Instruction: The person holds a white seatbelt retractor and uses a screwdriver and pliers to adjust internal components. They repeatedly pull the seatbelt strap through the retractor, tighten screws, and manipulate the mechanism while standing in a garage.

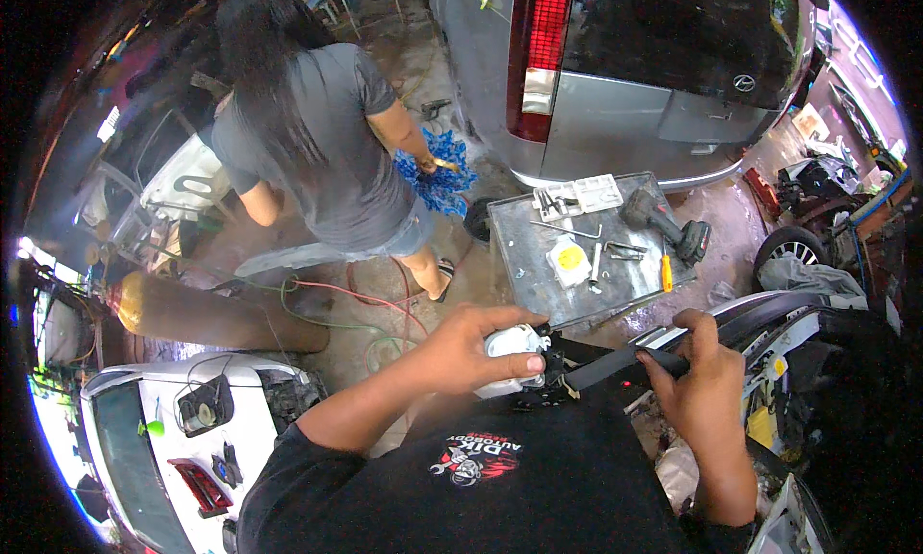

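Left hand (468, 354) pinching white rounded plastic housing (510, 343) between thumb and forefinger; right hand (704, 373) pinching flat black fabric strap (608, 369), stretching leftward from fingertips; looser right pinch might let strap slip, weak left grip drop housing

white-and-black unit (512, 343) | gripped, left hand (466, 350) | black strap (608, 368) | extended sideways, pinched, right hand (704, 376)
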Motion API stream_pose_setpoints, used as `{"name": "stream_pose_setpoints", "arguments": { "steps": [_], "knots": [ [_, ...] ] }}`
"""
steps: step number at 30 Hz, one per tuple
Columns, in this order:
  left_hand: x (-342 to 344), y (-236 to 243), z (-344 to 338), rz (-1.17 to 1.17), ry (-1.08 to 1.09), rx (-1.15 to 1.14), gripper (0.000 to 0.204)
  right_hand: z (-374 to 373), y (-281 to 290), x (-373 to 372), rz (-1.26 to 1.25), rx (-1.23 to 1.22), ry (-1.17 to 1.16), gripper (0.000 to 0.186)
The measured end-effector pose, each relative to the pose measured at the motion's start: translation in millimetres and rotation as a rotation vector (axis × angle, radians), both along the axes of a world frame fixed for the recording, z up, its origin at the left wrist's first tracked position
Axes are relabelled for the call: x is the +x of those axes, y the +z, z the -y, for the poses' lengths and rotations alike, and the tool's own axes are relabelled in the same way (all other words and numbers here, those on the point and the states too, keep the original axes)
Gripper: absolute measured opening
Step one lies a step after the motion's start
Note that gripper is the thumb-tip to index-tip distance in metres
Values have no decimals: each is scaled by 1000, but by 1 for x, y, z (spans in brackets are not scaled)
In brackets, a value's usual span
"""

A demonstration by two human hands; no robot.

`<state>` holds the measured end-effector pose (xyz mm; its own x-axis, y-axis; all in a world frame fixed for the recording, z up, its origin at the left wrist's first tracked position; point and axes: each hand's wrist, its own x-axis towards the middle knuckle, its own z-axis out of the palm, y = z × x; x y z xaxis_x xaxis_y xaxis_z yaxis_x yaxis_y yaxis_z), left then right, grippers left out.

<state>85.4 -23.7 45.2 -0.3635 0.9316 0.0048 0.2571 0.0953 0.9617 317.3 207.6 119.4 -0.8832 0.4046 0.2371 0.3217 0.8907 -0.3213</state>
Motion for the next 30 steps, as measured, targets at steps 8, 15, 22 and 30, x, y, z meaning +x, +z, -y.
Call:
{"name": "stream_pose_setpoints", "arguments": {
  "steps": [8,15,22,30],
  "knots": [
    [-2,4,1,43,-29,-96,60,3,3,4,71,-18,109,61],
    [0,8,-4,-2,-36,-81,59,17,-11,-3,101,-33,143,60],
    [-1,10,-6,-17,-44,-99,60,12,-14,-6,77,-32,84,61],
    [-1,8,-5,-10,-47,-86,60,-1,-9,0,50,-7,0,58]
  ]
}}
